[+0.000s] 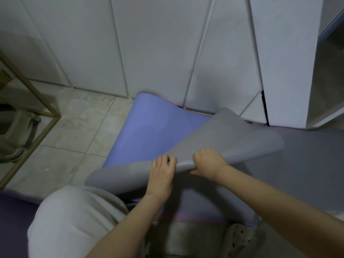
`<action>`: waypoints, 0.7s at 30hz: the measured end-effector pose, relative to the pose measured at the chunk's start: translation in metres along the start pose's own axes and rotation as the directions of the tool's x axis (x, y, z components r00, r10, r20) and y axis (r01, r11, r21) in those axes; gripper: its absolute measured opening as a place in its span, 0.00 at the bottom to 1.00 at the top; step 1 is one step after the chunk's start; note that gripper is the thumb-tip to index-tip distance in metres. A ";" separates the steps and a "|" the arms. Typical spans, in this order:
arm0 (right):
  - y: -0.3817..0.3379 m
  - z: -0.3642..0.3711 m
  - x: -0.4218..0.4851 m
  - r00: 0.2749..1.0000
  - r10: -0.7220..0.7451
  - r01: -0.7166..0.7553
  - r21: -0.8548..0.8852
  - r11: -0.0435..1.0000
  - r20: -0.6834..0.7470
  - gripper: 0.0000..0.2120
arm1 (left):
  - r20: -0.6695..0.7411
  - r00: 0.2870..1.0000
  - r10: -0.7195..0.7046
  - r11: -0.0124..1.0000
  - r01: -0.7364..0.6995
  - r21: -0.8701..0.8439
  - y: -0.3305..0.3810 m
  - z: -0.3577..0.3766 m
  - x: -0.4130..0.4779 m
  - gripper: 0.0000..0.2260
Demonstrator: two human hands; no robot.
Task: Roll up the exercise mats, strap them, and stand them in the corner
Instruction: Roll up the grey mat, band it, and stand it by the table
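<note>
Curling the end of the soft, light-looking grey foam exercise mat (232, 138) over the lilac-blue foam mat (149, 127) on the pale tiled floor (74, 131), I am gripping its springy fold in my right hand (206, 162), thumb beneath, my left hand (162, 174) hooking over it alongside.

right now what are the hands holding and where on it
The left hand and right hand grip the grey mat along its lifted, curled-over edge.
</note>
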State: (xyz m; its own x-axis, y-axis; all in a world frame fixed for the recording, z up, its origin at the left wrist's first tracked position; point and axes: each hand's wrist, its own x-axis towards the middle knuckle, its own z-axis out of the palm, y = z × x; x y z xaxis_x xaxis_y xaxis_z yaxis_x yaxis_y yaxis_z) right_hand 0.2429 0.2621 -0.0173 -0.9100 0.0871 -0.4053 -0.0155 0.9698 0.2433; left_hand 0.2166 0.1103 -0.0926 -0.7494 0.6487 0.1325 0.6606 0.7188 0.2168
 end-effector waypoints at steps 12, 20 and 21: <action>0.016 0.002 -0.016 0.957 -0.243 0.243 -0.020 0.970 -0.161 0.26 | 0.432 0.902 -0.029 0.945 0.166 -0.283 0.006 -0.017 0.018 0.12; 0.010 0.032 -0.045 0.951 -0.278 0.275 -0.040 0.961 -0.134 0.35 | 0.772 0.593 0.228 0.886 0.203 -0.418 0.003 -0.013 0.025 0.20; 0.010 0.031 -0.047 0.959 -0.274 0.272 -0.030 0.962 -0.078 0.31 | 0.750 0.622 0.223 0.904 0.156 -0.398 0.006 -0.011 0.023 0.20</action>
State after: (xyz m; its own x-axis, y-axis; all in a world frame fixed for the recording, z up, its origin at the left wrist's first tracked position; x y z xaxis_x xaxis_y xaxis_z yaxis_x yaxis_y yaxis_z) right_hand 0.2985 0.2745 -0.0231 -0.9005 -0.1998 -0.3863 -0.2750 0.9497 0.1498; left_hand 0.2024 0.1265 -0.0772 -0.2850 0.7516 -0.5948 0.4626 0.6514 0.6014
